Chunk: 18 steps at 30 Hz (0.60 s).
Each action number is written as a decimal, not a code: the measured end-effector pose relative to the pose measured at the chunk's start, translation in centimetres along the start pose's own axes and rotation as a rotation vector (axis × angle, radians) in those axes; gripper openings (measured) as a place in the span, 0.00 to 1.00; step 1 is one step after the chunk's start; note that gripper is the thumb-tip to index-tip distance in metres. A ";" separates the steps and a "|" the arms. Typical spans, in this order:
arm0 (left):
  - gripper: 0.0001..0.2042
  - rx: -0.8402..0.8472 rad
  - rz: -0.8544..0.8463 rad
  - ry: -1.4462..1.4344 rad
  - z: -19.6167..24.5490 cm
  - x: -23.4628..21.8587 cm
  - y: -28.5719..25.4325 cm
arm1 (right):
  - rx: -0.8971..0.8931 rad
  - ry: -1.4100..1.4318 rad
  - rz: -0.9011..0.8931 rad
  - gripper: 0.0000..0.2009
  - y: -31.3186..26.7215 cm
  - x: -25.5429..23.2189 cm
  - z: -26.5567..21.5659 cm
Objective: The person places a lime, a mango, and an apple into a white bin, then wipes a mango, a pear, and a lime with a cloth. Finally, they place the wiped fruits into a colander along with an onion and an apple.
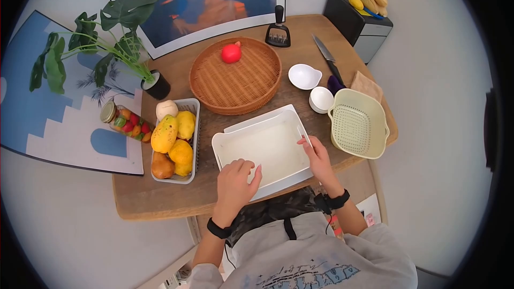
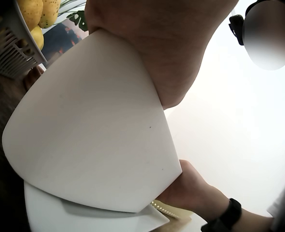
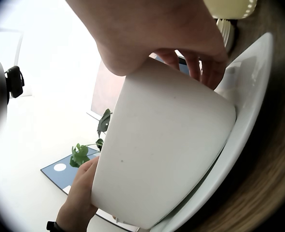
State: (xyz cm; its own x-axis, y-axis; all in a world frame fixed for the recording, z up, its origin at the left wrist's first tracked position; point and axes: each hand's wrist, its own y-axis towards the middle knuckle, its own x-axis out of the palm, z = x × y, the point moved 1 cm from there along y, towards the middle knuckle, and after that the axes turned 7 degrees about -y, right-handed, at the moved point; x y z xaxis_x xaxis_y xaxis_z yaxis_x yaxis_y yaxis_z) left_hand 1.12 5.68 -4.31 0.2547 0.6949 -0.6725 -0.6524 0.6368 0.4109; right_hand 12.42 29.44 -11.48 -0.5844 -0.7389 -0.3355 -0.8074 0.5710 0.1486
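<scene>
A white rectangular bin [image 1: 267,155] stands in front of me at the table's near edge. Under it is a white tray [image 3: 251,92], its curved rim sticking out past the bin's base. My right hand [image 1: 318,163] grips the bin's right wall at the handle slot, the fingertips showing over the rim. In the right wrist view, its fingers [image 3: 208,72] curl around the side. My left hand [image 1: 234,184] lies over the near left corner, thumb above the inside; whether its fingers grip the wall I cannot tell. The left wrist view shows its heel against the rim.
Left of the bin is a grey basket of fruit [image 1: 195,144], beside a jar [image 1: 128,123]. Behind sits a round wicker tray [image 1: 230,85] with a red fruit [image 1: 231,53]. To the right are white bowls [image 1: 305,76], a knife [image 1: 325,53] and a pale yellow colander [image 1: 358,123].
</scene>
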 end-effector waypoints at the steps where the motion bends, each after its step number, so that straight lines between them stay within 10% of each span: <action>1: 0.07 0.002 -0.007 0.001 0.1 -0.1 0.1 | 0.002 0.012 -0.010 0.09 0.0 0.2 0.1; 15: 0.04 -0.063 -0.078 0.001 0.4 -0.2 0.0 | -0.034 -0.008 0.004 0.08 -0.3 0.0 -1.2; 18: 0.07 0.090 0.126 0.002 0.2 -0.5 -0.1 | -0.037 -0.037 -0.010 0.08 -0.1 -0.1 -0.8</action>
State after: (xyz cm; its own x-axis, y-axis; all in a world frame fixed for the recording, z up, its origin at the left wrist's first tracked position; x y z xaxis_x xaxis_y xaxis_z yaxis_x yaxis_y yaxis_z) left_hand 1.19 5.28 -3.92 0.1734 0.7707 -0.6132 -0.6122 0.5720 0.5459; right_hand 12.46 29.14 -10.73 -0.5732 -0.7307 -0.3708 -0.8162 0.5495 0.1787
